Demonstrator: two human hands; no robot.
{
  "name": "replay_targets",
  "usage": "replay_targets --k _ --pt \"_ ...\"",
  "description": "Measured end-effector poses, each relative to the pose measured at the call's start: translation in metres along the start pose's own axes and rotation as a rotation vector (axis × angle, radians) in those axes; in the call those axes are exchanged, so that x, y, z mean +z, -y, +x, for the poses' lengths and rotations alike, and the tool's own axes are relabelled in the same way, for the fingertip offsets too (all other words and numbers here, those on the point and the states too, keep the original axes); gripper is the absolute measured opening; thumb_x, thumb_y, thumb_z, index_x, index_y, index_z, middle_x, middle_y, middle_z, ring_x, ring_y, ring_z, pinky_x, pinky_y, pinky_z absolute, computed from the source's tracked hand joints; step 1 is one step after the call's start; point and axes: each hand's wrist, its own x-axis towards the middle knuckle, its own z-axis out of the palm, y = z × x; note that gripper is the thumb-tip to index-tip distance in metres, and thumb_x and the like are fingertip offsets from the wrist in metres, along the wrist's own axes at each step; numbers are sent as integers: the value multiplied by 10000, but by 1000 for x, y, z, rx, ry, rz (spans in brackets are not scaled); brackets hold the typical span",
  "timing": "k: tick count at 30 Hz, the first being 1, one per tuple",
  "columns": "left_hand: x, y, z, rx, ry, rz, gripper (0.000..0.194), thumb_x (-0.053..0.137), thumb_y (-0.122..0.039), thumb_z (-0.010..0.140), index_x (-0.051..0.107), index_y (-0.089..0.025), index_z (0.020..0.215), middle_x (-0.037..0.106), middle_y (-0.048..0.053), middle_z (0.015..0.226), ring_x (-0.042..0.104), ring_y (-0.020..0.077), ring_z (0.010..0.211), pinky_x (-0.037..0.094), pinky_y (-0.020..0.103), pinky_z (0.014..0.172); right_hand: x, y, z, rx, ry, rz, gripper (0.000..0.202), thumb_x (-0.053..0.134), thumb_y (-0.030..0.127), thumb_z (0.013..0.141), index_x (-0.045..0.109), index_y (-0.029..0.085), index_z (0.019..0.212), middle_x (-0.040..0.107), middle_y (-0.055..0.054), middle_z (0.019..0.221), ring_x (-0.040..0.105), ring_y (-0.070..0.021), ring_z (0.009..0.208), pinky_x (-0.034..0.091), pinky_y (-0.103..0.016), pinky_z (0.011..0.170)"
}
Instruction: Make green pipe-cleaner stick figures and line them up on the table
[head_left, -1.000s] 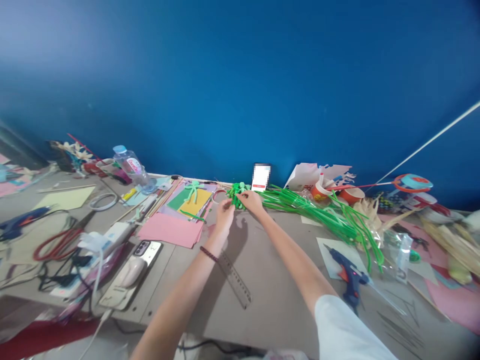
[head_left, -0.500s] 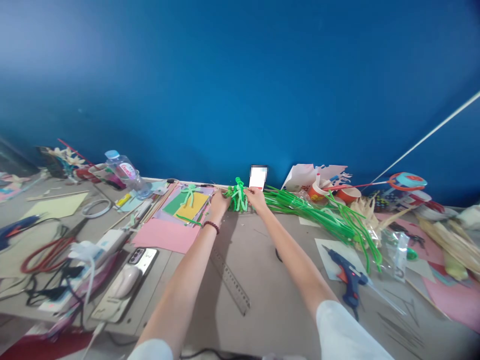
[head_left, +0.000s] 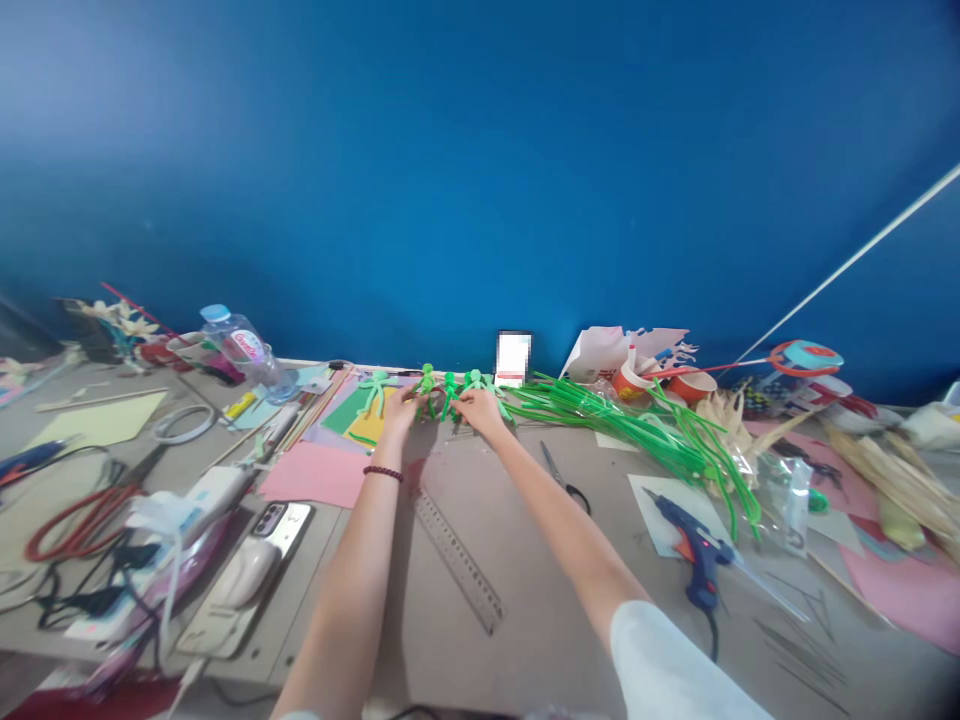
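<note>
Several green pipe-cleaner figures stand in a row at the back of the table. My left hand (head_left: 400, 412) is at a yellow-green figure (head_left: 427, 378), its fingers partly hidden. My right hand (head_left: 478, 410) has its fingers closed at a dark green figure (head_left: 450, 392). Behind my right hand is a light green figure (head_left: 475, 379). Another pale green figure (head_left: 373, 390) lies on the coloured paper at the left. A phone with a bright screen (head_left: 514, 358) leans on the wall just right of the row.
Green pipe cleaners (head_left: 630, 425) spread to the right. A glue gun (head_left: 697, 555) lies on white paper, scissors (head_left: 559, 478) and a clear ruler (head_left: 457, 560) nearer the middle. A phone with a mouse (head_left: 244, 580), a power strip (head_left: 202, 510) and a bottle (head_left: 247, 345) are left.
Both hands have moved left. The dark green and yellow-green figures now show between them, and the light green figure stands behind my right hand. The scissors are uncovered.
</note>
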Motion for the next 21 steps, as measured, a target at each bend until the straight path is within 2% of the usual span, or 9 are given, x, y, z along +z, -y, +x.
replay_targets --k 3,6,11,14,16,18,21 --pt "-2 6 3 9 10 114 323 695 -141 644 643 -151 962 667 50 768 611 149 561 481 247 504 10 5 3 26 15 -30 197 629 301 761 658 164 622 613 -5 513 517 -98 387 409 -203 387" --pt "-2 9 6 83 -1 292 360 692 -175 658 620 -146 1010 673 68 828 634 170 600 505 270 541 16 8 5 41 16 -56 188 601 290 788 669 156 675 603 -2 489 493 -92 357 397 -199 369" --pt "-3 5 11 217 58 468 379 692 -174 661 619 -186 1032 694 63 889 665 214 788 530 313 705 17 9 2 15 38 -93 165 570 242 816 684 151 739 650 -12 574 494 -83 356 399 -194 380" --pt "-5 1 9 318 63 614 302 627 -210 736 623 -175 1036 692 87 943 656 215 818 513 325 766 8 8 3 -11 29 -118 180 526 223 843 689 165 797 686 -15 672 520 -83 383 423 -200 416" --pt "-7 -4 7 396 45 702 225 543 -242 805 644 -165 991 681 108 980 642 216 837 491 328 802 -2 7 7 -32 -9 -147 181 511 232 854 686 185 846 697 -16 727 567 -101 452 448 -209 474" --pt "-9 -10 5 452 15 773 227 470 -230 843 662 -165 945 677 115 985 622 224 883 464 327 837 -14 5 11 -58 -65 -194 178 508 241 859 679 197 867 701 -30 768 629 -137 605 467 -220 576" --pt "-13 -21 3 435 -33 813 245 451 -203 841 670 -182 949 678 104 975 605 225 911 446 313 841 -29 2 15 -80 -130 -288 147 533 255 845 670 200 850 699 -64 856 637 -188 835 450 -243 694"
